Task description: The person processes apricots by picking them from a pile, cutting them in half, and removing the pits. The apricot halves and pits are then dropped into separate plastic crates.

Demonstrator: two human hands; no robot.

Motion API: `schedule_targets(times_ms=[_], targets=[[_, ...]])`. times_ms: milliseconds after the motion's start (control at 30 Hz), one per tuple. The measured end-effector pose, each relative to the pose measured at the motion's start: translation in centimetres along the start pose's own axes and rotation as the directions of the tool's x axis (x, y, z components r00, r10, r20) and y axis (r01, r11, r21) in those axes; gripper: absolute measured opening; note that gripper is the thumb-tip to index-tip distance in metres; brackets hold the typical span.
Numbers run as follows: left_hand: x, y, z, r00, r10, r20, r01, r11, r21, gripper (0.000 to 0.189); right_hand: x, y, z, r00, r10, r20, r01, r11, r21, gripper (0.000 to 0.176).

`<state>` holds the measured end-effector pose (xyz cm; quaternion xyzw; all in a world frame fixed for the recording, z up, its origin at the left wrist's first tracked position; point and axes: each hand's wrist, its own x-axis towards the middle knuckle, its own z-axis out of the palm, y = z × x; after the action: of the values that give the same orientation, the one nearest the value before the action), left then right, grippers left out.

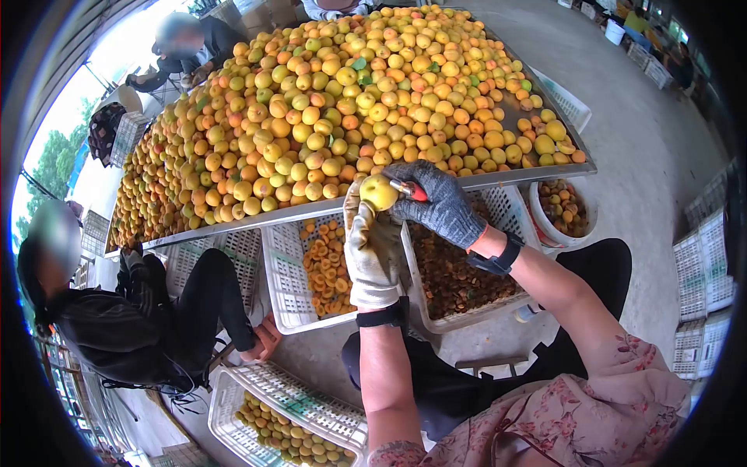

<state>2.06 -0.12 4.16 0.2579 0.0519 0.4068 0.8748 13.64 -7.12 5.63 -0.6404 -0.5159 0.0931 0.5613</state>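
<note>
My left hand [372, 253], in a whitish glove with stained fingers, is closed around a yellow apricot [377, 192]. My right hand [440, 204], in a grey knit glove, grips a small red-handled knife [414, 190]. Its metal end meets the apricot's right side; the tip is hard to make out. Both hands are just over the near edge of a metal-rimmed table [311, 210] heaped with whole apricots [311, 117]. Below my left hand, a white crate [284, 268] holds orange apricot halves [331, 268]. Under my right hand is a crate [436, 321] of brown pits [459, 272].
A white bucket [591, 214] with darker apricots stands at the right. Another crate [288, 389] of apricots sits on the floor at lower left. A person in black [124, 327] sits at the left; others are across the table. Stacked crates [704, 265] line the right side.
</note>
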Motion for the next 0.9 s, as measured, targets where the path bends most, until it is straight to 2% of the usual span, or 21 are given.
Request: schedule_targets(times_ms=[100,133,167,233,300,333,367,433,467,600,700,900], targets=[[0.3,-0.2,-3.3,0.999,-0.042,-0.024,0.041,0.999,-0.019,0.044,-0.4,-0.9,-1.1,0.999,-0.034,0.042,0.033,0.999,0.038,0.041],[0.4,0.2,-2.6,0.998,-0.061,0.018,0.063,0.993,-0.097,0.043,-1.0,-1.3,-1.4,0.999,0.036,0.034,-0.04,0.992,0.123,0.042],[0.4,0.5,-1.9,0.998,-0.064,0.017,0.065,0.993,-0.097,0.043,-1.7,-1.4,-1.6,0.994,0.107,0.032,-0.111,0.972,0.208,0.043],[0.3,0.8,-1.2,0.999,-0.048,-0.006,0.046,0.986,-0.161,0.043,-3.1,-1.4,-2.0,0.987,0.159,0.011,-0.157,0.964,0.213,0.038],[0.2,1.0,-1.6,0.996,-0.078,0.047,0.084,0.988,-0.132,0.043,-4.4,-2.0,-2.7,0.972,0.215,0.093,-0.231,0.947,0.225,0.033],[0.1,1.0,-1.5,0.994,-0.095,0.051,0.1,0.988,-0.117,0.044,-4.7,-2.8,-2.7,0.986,0.15,0.073,-0.165,0.942,0.294,0.028],[-0.1,1.0,-1.5,0.992,-0.111,0.055,0.116,0.988,-0.101,0.044,-5.1,-2.8,-2.7,0.985,0.155,0.071,-0.169,0.941,0.294,0.028],[-0.3,0.8,-1.2,0.99,-0.121,0.076,0.126,0.99,-0.069,0.044,-5.8,-2.7,-2.9,0.996,0.045,0.083,-0.05,0.996,0.067,0.029],[-0.5,0.6,-0.6,0.993,-0.11,0.041,0.112,0.993,-0.036,0.047,-5.7,-3.0,-2.9,0.998,-0.018,0.065,0.017,1.0,0.017,0.025],[-0.7,0.4,-0.6,0.994,-0.105,0.011,0.105,0.993,0.048,0.049,-6.3,-2.3,-2.8,0.999,0.0,0.041,0.001,1.0,-0.005,0.022],[-0.6,0.4,-1.1,0.99,-0.129,0.058,0.123,0.987,0.099,0.048,-6.5,-2.1,-2.9,0.997,0.065,0.044,-0.068,0.994,0.083,0.022],[-0.6,0.4,-0.8,0.987,-0.151,0.047,0.144,0.981,0.127,0.046,-7.0,-2.6,-3.3,0.997,0.071,0.024,-0.07,0.997,-0.03,0.022]])
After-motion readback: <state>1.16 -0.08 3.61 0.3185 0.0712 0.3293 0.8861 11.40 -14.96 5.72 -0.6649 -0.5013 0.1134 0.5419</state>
